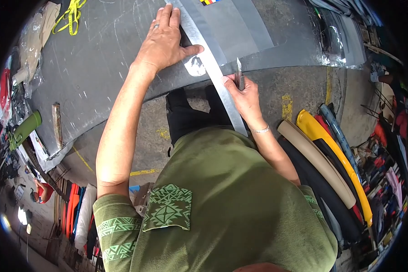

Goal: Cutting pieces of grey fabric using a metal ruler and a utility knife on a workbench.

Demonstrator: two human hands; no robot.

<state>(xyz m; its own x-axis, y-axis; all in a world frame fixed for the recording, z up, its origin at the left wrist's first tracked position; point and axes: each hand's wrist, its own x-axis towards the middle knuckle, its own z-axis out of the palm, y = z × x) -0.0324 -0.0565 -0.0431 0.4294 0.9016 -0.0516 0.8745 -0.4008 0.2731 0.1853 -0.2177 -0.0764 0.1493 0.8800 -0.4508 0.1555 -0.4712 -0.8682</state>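
A long metal straightedge (pixel 213 68) lies slantwise over the table's front edge, its near end overhanging toward my shirt. My left hand (pixel 164 43) lies flat on the far part, fingers stretched forward and the thumb spread onto the metal. Beside the near part, my right hand (pixel 245 97) is closed around a craft knife (pixel 239 77) with its blade pointing up and away. The right thumb also touches the straightedge's edge. Along the straightedge's right side lies a grey, partly see-through sheet (pixel 231 31).
The dark worktable (pixel 99 68) has a scratched top. A yellow tape measure (pixel 70 18) lies at its far left. Clear plastic (pixel 344 45) hangs at the right edge. Beige (pixel 319 163) and yellow (pixel 340 158) material rolls stand at my right. Another person (pixel 43 191) is far left.
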